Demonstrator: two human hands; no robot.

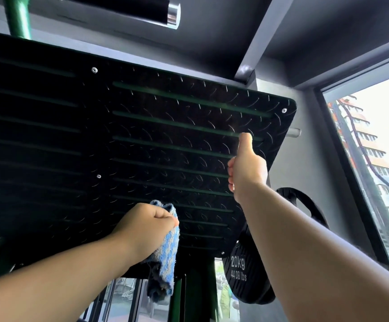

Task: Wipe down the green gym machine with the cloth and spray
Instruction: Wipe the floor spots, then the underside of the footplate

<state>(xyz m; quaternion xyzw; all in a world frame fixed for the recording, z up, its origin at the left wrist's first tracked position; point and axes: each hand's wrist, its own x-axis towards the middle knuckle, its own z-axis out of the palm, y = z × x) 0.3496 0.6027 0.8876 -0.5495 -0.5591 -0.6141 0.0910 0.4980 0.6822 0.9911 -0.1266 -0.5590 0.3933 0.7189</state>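
The machine's black tread-pattern footplate (156, 126) fills the upper view, tilted overhead, with green slots and a green frame tube (19, 17) above it. My left hand (147, 226) grips a blue-and-white checked cloth (169, 249) and holds it against the plate's lower middle; the cloth's tail hangs below the plate edge. My right hand (247, 168) is near the plate's right edge, fingers curled with nothing seen in them, thumb stretched up along the plate surface. No spray bottle is in view.
A black 20 kg weight plate (247, 270) hangs on the machine just below and right of the footplate. A chrome-tipped black bar (142, 8) sits above. Green uprights (198, 289) stand beneath. A window (375, 159) lies at the right.
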